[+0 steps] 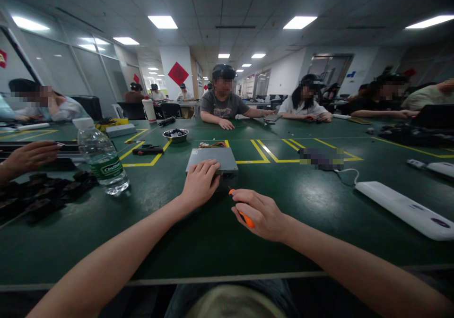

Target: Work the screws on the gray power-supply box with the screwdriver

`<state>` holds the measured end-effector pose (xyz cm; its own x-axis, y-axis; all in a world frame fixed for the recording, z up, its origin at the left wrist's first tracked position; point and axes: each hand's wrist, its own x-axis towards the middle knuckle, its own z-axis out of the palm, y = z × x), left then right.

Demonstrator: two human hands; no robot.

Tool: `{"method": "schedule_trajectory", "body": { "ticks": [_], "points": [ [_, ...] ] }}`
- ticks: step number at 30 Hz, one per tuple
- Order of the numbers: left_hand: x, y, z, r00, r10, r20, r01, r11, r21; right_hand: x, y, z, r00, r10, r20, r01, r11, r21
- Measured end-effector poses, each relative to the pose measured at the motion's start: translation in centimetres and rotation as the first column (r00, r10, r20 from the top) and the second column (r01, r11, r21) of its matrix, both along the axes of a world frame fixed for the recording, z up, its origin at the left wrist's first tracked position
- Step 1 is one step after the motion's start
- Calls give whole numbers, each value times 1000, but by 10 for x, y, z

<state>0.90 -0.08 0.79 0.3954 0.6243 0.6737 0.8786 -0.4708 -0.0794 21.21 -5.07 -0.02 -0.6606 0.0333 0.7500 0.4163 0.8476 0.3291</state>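
A grey metal computer power supply [224, 157] lies on the green table in front of me, its coloured cables [213, 144] coming out at the far side. My left hand [201, 181] grips it at the near left, fingers over the top and thumb against the front face, beside the dark socket. In my closed right hand [260, 211] is a screwdriver [247, 219] with an orange and black handle. Its thin tip points at the power supply's front face; I cannot tell whether it touches.
A water bottle [104, 159] stands at the left, near black parts [46, 193] and another person's hand [33, 157]. Beyond are a metal bowl [175, 135] and a black tool [147, 150]. A white power strip [404, 207] lies right. People sit across the table.
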Motion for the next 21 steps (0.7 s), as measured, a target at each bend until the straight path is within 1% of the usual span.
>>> {"method": "schedule_trajectory", "body": {
  "ticks": [4,10,14,21],
  "points": [
    [0,-1,1,1000,-1,-5,1,1000,0,-1,-2,-2,998,34,61,-32,999,-34],
    [0,-1,2,1000,2,-8,-2,1000,0,-3,-2,4,999,44,-20,-44,999,-15],
    [0,-1,1,1000,-2,-17,2,1000,-16,-3,-2,7,995,101,24,-101,995,-3],
    [1,-1,1,1000,10,-5,-10,1000,-12,-3,-5,8,998,49,37,-51,997,56]
  ]
}}
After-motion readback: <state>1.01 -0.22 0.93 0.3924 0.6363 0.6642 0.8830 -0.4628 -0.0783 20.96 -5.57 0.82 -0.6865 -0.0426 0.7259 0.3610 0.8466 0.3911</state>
